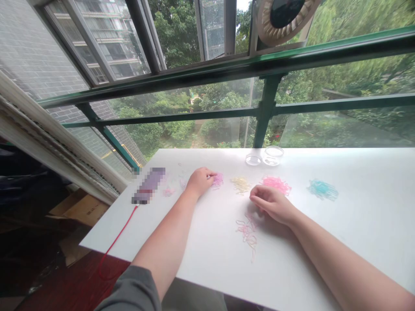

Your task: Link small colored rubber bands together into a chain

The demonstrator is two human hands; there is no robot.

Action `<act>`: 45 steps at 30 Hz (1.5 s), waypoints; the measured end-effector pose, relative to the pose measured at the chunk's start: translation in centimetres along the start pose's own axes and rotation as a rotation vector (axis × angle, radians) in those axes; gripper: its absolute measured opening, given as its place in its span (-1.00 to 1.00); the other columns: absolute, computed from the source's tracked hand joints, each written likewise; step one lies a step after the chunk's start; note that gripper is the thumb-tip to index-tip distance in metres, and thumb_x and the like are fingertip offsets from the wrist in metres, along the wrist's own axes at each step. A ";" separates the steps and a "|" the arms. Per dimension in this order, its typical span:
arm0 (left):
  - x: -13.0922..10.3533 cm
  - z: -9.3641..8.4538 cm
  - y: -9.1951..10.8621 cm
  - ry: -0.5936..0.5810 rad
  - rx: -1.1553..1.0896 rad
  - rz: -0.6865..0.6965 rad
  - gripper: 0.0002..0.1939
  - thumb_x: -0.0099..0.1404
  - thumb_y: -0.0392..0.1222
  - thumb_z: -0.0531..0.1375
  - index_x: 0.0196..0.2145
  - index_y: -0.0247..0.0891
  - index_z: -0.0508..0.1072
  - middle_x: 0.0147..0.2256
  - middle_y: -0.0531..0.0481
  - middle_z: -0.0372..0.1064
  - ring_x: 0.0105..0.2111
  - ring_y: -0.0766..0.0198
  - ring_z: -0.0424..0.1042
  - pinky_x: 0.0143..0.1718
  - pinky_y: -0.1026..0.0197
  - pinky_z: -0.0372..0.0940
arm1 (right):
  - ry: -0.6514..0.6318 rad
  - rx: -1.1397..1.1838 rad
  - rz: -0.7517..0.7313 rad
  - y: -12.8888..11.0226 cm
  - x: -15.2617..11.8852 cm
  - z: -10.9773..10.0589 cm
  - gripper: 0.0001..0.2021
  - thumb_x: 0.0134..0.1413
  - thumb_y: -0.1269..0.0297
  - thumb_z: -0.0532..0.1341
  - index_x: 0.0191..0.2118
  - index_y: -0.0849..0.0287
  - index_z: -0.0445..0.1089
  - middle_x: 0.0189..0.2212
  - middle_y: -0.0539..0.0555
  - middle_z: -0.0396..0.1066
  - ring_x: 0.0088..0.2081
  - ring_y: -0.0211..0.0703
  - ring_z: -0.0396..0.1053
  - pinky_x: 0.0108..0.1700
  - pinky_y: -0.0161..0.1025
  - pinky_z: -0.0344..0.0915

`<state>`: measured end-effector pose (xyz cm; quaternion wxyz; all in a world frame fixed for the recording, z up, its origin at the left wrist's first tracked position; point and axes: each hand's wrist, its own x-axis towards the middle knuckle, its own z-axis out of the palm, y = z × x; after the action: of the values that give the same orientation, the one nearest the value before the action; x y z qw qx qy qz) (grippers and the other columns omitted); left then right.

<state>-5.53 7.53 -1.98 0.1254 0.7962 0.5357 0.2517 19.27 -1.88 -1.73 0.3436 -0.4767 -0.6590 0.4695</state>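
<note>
One loose heap of bands (pixel 248 233) lies nearer than the yellow pile (pixel 240 185); right of yellow, the right hand (pixel 275 204) curls; left of yellow, the left hand (pixel 199 180) narrows at the purple pile (pixel 218 180), both grips unclear: seemingly colour-sorting, next calling for a light pinch.

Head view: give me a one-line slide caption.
Left hand at purple rubber bands, right hand near pink rubber bands, over a white table before a green railing.
</note>
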 end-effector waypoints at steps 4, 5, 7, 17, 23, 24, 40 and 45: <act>0.0 0.0 0.0 0.022 -0.008 0.004 -0.70 0.16 -0.28 0.07 -0.20 -0.22 0.53 -0.27 -0.05 0.43 -0.28 0.24 0.40 -0.13 0.21 0.30 | 0.008 -0.011 -0.007 0.0 0.0 0.0 -0.82 0.03 0.19 0.14 -0.46 0.18 0.22 -0.62 -0.07 0.18 -0.61 -0.34 0.20 -0.56 -0.36 0.16; 0.0 0.1 0.0 0.043 -0.015 0.001 -0.70 0.17 -0.29 0.07 -0.19 -0.23 0.52 -0.25 -0.05 0.43 -0.27 0.24 0.40 -0.11 0.20 0.30 | 0.007 -0.013 -0.005 0.1 0.0 0.0 -0.82 0.03 0.19 0.13 -0.46 0.18 0.22 -0.62 -0.07 0.19 -0.61 -0.33 0.20 -0.56 -0.36 0.17; 0.1 0.1 0.0 0.090 -0.034 -0.002 -0.70 0.18 -0.31 0.05 -0.17 -0.24 0.49 -0.23 -0.06 0.44 -0.26 0.25 0.40 -0.09 0.19 0.29 | 0.004 -0.030 0.003 0.2 0.1 -0.1 -0.82 0.05 0.18 0.11 -0.45 0.17 0.23 -0.63 -0.06 0.21 -0.62 -0.32 0.21 -0.56 -0.34 0.17; 0.0 0.6 1.4 0.112 -0.009 0.209 -0.67 0.17 -0.16 0.13 -0.10 -0.26 0.41 -0.11 -0.08 0.36 -0.05 0.17 0.30 0.10 0.10 0.14 | -0.200 -0.444 -0.022 -1.1 -0.9 -1.6 -0.80 -0.05 0.27 0.18 -0.26 0.14 0.45 -0.59 -0.02 0.32 -0.57 -0.28 0.22 -0.50 -0.32 0.12; 0.0 1.5 1.7 -0.048 0.042 0.215 -0.43 0.08 -0.01 0.21 0.06 -0.19 0.30 0.11 -0.11 0.15 0.13 0.07 0.10 0.19 0.02 -0.01 | -0.243 -0.491 -0.026 -2.0 -1.3 -1.3 -0.78 -0.20 0.32 0.27 -0.30 0.09 0.49 -0.52 -0.01 0.39 -0.51 -0.28 0.26 -0.47 -0.34 0.14; 0.1 1.6 1.6 -0.048 0.040 0.224 -0.44 0.09 -0.02 0.21 0.05 -0.19 0.31 0.11 -0.10 0.15 0.13 0.08 0.12 0.19 0.03 0.00 | -0.236 -0.503 -0.022 -1.9 -1.2 -1.2 -0.80 -0.19 0.33 0.26 -0.32 0.09 0.49 -0.52 -0.01 0.39 -0.52 -0.28 0.27 -0.47 -0.34 0.15; 0.1 1.1 2.7 0.067 -0.025 0.282 -0.78 0.14 -0.16 0.16 -0.24 -0.24 0.47 -0.14 -0.06 0.38 -0.07 0.15 0.30 0.07 0.08 0.12 | -0.170 -0.625 -0.037 -1.4 -0.7 -0.7 -0.91 -0.12 0.39 0.18 -0.41 0.15 0.42 -0.47 0.03 0.42 -0.48 -0.25 0.29 -0.43 -0.31 0.17; -1.4 0.5 5.3 0.046 -0.106 0.447 -0.80 0.17 -0.18 0.13 -0.24 -0.24 0.46 -0.16 -0.06 0.38 -0.10 0.19 0.32 0.03 0.11 0.16 | -0.187 -0.671 -0.065 -1.4 -0.8 -0.9 -0.89 -0.14 0.43 0.17 -0.42 0.16 0.43 -0.43 0.05 0.42 -0.45 -0.23 0.30 -0.39 -0.31 0.18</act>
<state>-1.45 4.17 -0.30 0.0960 0.8815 0.3348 0.3190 19.89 -2.51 -0.10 0.1209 -0.4967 -0.8201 0.2572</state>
